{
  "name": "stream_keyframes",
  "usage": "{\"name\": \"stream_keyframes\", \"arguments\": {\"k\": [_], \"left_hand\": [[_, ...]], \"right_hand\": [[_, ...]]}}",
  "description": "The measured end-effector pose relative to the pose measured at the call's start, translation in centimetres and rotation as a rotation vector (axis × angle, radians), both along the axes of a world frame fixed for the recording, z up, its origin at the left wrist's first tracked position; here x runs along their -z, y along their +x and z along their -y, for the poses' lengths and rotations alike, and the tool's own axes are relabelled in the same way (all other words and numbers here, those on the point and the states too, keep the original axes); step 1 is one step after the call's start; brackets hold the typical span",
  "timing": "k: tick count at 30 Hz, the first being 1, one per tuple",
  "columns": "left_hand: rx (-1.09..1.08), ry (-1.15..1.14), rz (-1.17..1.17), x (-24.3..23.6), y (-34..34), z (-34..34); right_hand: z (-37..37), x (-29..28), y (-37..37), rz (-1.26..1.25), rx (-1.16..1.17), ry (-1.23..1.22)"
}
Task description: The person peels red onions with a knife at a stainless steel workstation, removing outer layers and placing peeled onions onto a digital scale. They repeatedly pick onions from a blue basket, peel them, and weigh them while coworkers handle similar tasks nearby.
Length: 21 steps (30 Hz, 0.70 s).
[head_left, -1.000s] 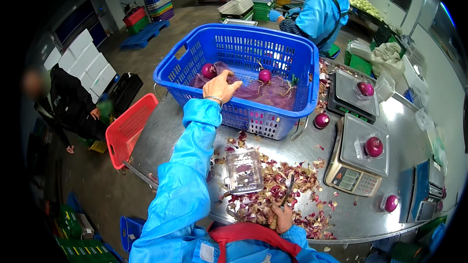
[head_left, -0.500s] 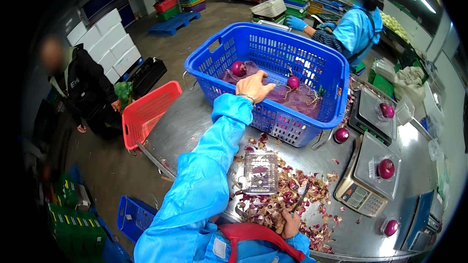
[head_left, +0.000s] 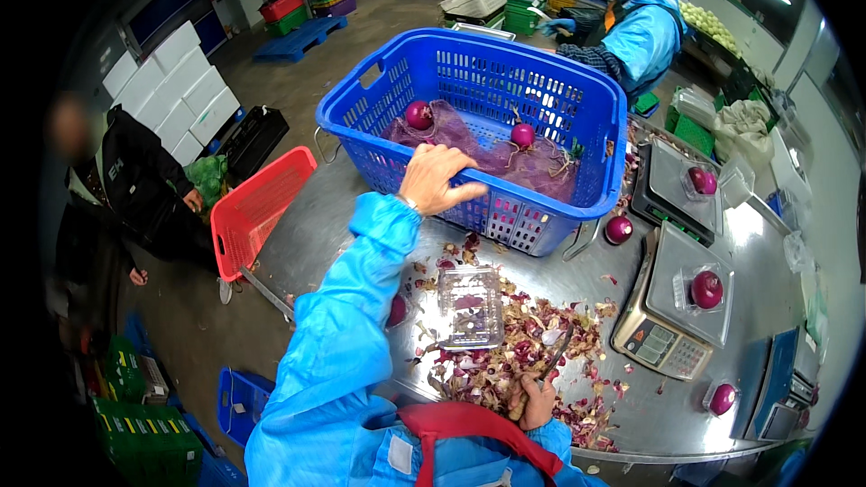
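Observation:
My left hand (head_left: 439,179) is at the near rim of the blue perforated basket (head_left: 541,221), fingers loosely bent over it, thumb apart. Inside lie red onions (head_left: 419,114) on purple mesh (head_left: 532,176). At the lower middle my right hand (head_left: 532,397) grips a knife (head_left: 554,361), blade pointing up, among onion skins (head_left: 568,415). A clear plastic punnet (head_left: 469,307) lies left of the blade. To the right, two scales (head_left: 661,343) each bear an onion in clear packaging (head_left: 706,289).
A red basket (head_left: 236,243) adjoins the steel table (head_left: 307,216) at left; a person in a dark jacket (head_left: 135,189) stands beyond it. A co-worker in blue (head_left: 640,41) works behind the basket at right. Stacked white boxes (head_left: 180,99), crates and a pallet (head_left: 289,41) occupy the floor behind.
My left hand has drawn back from inside the blue basket to its near rim. The view has shifted. The co-worker in blue has moved their head and arms.

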<state>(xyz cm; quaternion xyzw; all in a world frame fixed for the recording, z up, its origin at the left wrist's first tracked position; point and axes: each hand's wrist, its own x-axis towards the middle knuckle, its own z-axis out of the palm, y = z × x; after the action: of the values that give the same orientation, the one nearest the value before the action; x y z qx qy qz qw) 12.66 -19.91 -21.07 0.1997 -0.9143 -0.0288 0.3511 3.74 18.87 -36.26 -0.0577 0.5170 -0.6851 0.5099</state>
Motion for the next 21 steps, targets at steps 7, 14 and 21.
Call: {"name": "stream_keyframes", "arguments": {"k": [7, 14, 21], "left_hand": [[-0.055, 0.022, 0.032, 0.3, 0.2, -0.1], [-0.019, 0.052, 0.062, -0.5, 2.6, -2.3], [0.021, 0.14, 0.151, -1.9, 6.2, -6.0]], "right_hand": [[0.1, -0.9, -0.1, 0.003, 0.083, 0.014], [0.3, -0.1, -0.6, -0.034, 0.134, 0.05], [1.6, -1.6, -1.6, -0.001, 0.228, 0.069]]}}
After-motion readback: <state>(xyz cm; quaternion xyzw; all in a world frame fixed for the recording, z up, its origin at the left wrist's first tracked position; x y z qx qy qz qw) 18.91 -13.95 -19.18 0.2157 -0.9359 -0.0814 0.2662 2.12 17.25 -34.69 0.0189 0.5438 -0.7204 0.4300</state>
